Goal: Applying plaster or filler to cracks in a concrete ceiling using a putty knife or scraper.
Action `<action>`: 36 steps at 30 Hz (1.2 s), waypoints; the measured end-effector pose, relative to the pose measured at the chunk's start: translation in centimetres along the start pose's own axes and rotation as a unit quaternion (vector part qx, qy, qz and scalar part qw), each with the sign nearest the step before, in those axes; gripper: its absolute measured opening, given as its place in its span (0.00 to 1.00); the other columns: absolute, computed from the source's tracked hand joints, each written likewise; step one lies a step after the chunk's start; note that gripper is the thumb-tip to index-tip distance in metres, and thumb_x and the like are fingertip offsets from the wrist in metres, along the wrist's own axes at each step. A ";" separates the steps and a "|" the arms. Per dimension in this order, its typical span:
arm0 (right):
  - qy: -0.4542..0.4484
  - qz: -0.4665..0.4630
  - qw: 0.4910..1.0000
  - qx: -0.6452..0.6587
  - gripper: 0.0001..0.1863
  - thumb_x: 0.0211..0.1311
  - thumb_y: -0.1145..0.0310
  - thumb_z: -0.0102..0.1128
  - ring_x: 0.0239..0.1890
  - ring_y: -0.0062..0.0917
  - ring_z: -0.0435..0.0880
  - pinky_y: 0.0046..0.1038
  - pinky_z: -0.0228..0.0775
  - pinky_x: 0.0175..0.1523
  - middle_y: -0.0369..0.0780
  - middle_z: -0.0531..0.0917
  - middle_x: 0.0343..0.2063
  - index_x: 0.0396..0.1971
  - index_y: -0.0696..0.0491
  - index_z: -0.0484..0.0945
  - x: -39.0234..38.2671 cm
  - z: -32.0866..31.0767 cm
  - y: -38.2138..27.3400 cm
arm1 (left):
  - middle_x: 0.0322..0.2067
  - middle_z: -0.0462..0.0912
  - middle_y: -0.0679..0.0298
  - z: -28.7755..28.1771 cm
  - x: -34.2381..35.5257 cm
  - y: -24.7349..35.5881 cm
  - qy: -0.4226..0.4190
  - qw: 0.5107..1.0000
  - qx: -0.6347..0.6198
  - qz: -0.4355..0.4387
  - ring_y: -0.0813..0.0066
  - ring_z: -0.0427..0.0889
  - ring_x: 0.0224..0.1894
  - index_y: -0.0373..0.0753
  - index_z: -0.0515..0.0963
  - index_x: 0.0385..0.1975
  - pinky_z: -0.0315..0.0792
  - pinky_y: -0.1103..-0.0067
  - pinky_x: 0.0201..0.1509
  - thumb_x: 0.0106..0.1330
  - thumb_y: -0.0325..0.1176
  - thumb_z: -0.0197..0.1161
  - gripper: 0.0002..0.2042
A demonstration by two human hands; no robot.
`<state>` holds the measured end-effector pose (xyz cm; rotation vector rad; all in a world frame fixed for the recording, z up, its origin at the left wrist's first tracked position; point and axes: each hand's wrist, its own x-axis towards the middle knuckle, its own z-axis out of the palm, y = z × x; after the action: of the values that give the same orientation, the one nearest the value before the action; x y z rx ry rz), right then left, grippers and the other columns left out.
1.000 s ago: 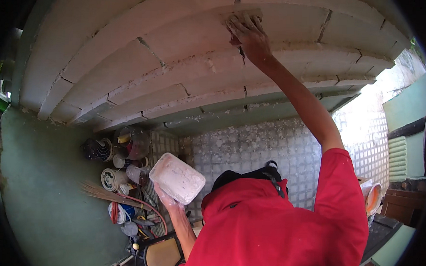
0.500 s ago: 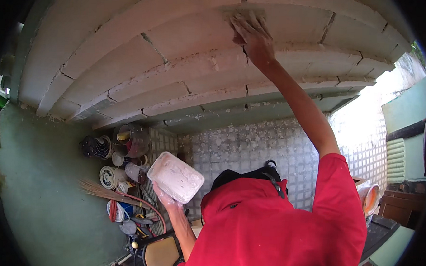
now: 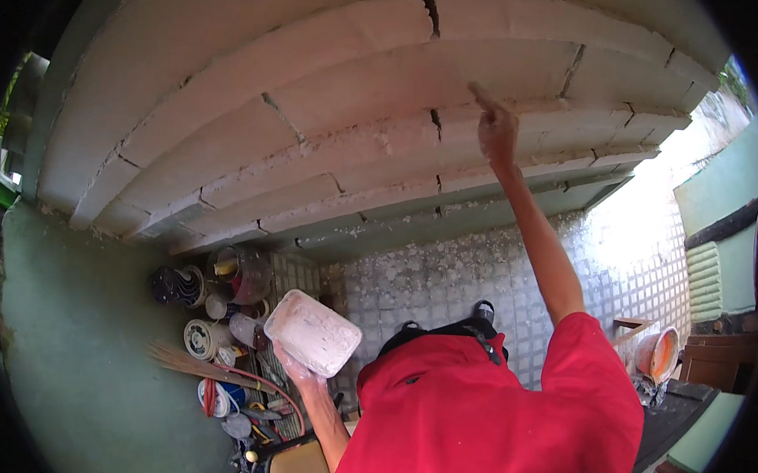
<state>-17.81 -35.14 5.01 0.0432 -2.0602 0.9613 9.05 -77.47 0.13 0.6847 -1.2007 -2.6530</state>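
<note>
1. The left hand point(image 3: 300, 369) grips the plastic tub point(image 3: 328, 309) at its lower-left edge; hold it level so the pale paste point(image 3: 311, 335) stays inside.
2. The right hand point(image 3: 497, 136) is right of a wall crack point(image 3: 435, 125); blur hides its grip. Keep that wrist steady.

I'm standing in what looks like part of a home under building work. A stepped wall of pale, unpainted blocks point(image 3: 361, 75), with dark open joints point(image 3: 435, 125), runs beside a grey-patterned tile floor point(image 3: 454, 269) flecked with white. Along the floor's left edge, near a smooth green-painted wall point(image 3: 79, 333), crowd a clear plastic bucket point(image 3: 249, 275), a round white pail point(image 3: 199, 338) and a long straw broom point(image 3: 189, 362). Toward its right edge sits an orange-lined white bucket point(image 3: 663, 352), near brown wooden panels point(image 3: 716, 361).
</note>
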 end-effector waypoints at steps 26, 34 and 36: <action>0.142 0.234 0.946 0.173 0.20 0.58 0.78 0.53 0.38 0.16 0.79 0.20 0.70 0.46 0.39 0.85 0.36 0.52 0.59 0.77 2.1 2.5 2.6 | 0.62 0.67 0.57 -0.3 3.6 5.4 -0.020 0.999 0.035 -0.030 0.56 0.70 0.60 0.42 0.58 0.65 0.71 0.60 0.60 0.67 0.57 0.46 0.33; 0.123 0.159 0.976 -0.081 0.18 0.55 0.82 0.48 0.41 0.39 0.83 0.33 0.73 0.47 0.52 0.83 0.38 0.44 0.59 0.80 2.6 5.4 -1.2 | 0.61 0.68 0.58 -0.3 4.3 5.1 -0.002 0.996 0.075 -0.040 0.56 0.71 0.60 0.42 0.60 0.65 0.72 0.60 0.59 0.66 0.58 0.46 0.33; 0.078 0.104 0.991 0.006 0.21 0.51 0.84 0.48 0.43 0.41 0.82 0.34 0.73 0.49 0.52 0.82 0.40 0.46 0.58 0.80 1.0 8.4 -5.3 | 0.61 0.68 0.58 -0.4 4.1 5.5 0.011 0.995 0.086 -0.041 0.56 0.71 0.60 0.42 0.60 0.64 0.72 0.60 0.59 0.66 0.58 0.46 0.33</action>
<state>-22.28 -43.98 5.99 -0.2383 -1.9399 1.0689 5.33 -82.73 2.62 0.8046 -1.4363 -2.6196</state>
